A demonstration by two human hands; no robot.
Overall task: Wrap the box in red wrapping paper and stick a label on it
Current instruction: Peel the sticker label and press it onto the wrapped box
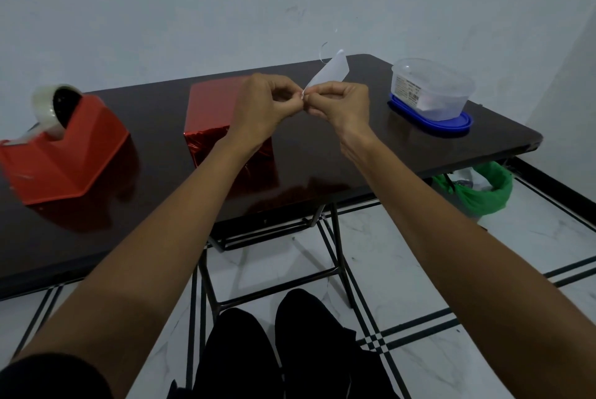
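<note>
Both forearms reach out from the near edge of the view, over the dark tabletop [322, 153], and meet above it just to the right of the box [213, 114]. That box sits on the tabletop already covered in shiny red paper, its near face creased where the ends were folded in, so I'd judge the wrapping done and the labelling the step in hand. The left hand [264, 105] is curled with thumb and forefinger pinched together, and the right hand [342, 103] is pinched the same way, the two tips meeting on the lower corner of a small white label [329, 72] that stands up and away from the fingers. A thin clear sliver curls off near its top; whether that is backing coming away I cannot tell. It looks like the person is picking the sticker from its liner. To do it well, work one corner loose with a fingernail, peel slowly so the label does not curl or tear, and touch only the very edge of the sticky side. Then carry it left to the box, lay one edge down on the flat top face first, and smooth across so no bubbles catch on the foil. Left of the box stands a red tape dispenser [61, 150]; well to the right of it, a clear tub [432, 89] rests on its blue lid [451, 122].
</note>
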